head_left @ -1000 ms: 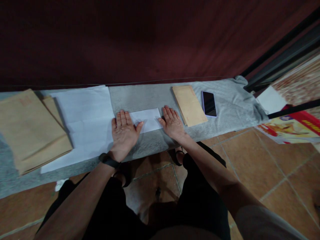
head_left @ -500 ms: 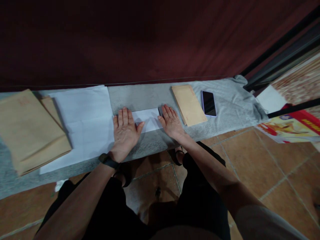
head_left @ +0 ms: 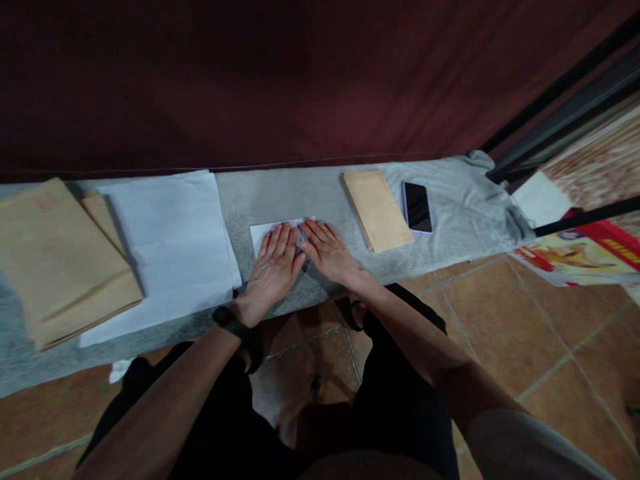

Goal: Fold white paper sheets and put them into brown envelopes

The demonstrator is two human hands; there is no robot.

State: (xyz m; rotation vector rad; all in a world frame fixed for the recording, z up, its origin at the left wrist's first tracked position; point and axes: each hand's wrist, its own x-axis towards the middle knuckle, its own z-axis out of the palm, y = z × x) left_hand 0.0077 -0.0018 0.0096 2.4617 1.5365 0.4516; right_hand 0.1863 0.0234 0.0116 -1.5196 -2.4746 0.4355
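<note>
Folded white paper [head_left: 261,233] lies on the grey cloth [head_left: 310,187], with a brown envelope [head_left: 377,208] at its 3 o'clock. Left hand [head_left: 274,265] and right hand [head_left: 327,252] lie open and flat on it, side by side, gripping nothing. I think this is the pressing-flat step. Next, both palms need to lift off gently.

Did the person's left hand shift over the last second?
Yes. The left hand slid right, away from the big white sheets and toward the brown envelope, and now meets the right hand on the folded paper.
</note>
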